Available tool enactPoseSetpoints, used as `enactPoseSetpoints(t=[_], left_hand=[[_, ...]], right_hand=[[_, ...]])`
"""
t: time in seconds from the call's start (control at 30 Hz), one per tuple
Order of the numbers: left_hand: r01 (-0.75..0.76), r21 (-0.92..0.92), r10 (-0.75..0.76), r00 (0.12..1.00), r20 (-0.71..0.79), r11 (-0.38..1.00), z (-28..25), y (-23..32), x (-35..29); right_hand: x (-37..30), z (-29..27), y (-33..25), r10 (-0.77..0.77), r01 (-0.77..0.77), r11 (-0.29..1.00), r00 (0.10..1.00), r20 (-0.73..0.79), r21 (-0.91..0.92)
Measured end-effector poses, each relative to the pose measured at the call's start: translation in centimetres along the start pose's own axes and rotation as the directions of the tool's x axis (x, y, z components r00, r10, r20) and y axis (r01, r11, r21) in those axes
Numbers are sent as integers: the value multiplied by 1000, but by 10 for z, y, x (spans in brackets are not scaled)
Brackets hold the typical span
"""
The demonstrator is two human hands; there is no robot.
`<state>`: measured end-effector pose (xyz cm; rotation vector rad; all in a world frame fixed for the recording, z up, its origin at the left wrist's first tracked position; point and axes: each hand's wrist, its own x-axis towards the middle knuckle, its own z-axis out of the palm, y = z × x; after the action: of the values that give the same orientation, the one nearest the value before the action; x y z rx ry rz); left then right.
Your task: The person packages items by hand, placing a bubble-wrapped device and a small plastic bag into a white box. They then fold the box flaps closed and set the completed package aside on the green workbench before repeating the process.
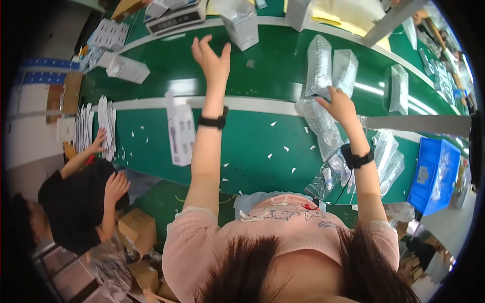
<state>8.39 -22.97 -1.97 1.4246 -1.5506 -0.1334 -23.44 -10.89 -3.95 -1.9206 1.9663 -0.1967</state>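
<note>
My left hand (212,59) reaches over the far green table with fingers spread, holding nothing. A white box (239,26) stands just beyond its fingertips to the right. At the near end of a bubble-wrapped pack (319,60), my right hand (340,107) has its thumb and forefinger apart; the other fingers are partly hidden. Beside that pack lies a second bubble-wrapped pack (345,68). A longer bubble-wrap sleeve (319,129) extends toward me under the thumb. A printed white carton (181,134) lies left of my left forearm.
Small white paper scraps (270,156) dot the near green table (247,141). Stacked white sheets (106,126) and a person in black (81,207) are at left. A blue bin (429,174) sits at right. A metal post (419,122) crosses beside my right wrist.
</note>
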Motion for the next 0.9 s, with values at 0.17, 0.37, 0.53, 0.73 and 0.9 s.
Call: enactPoseSetpoints(t=[0.17,0.37,0.53,0.73,0.9], left_hand=[[210,613,-316,946,68,762,-99,-25,-64],[263,594,-485,838,249,761,-119,-96,-123],[71,699,-498,753,430,712,-113,-50,-118],[323,53,-225,525,821,945,-129,-49,-120],[-42,-184,174,580,796,982,-101,-6,-148]], right_hand=[[-41,43,0,-52,56,994,998,44,-98],[-28,62,-4,47,-52,994,998,-47,-100],[-54,41,-2,-3,-12,957,999,52,289],[-106,25,-5,-72,178,771,979,-193,611],[-132,14,-11,-1,178,721,967,-255,670]])
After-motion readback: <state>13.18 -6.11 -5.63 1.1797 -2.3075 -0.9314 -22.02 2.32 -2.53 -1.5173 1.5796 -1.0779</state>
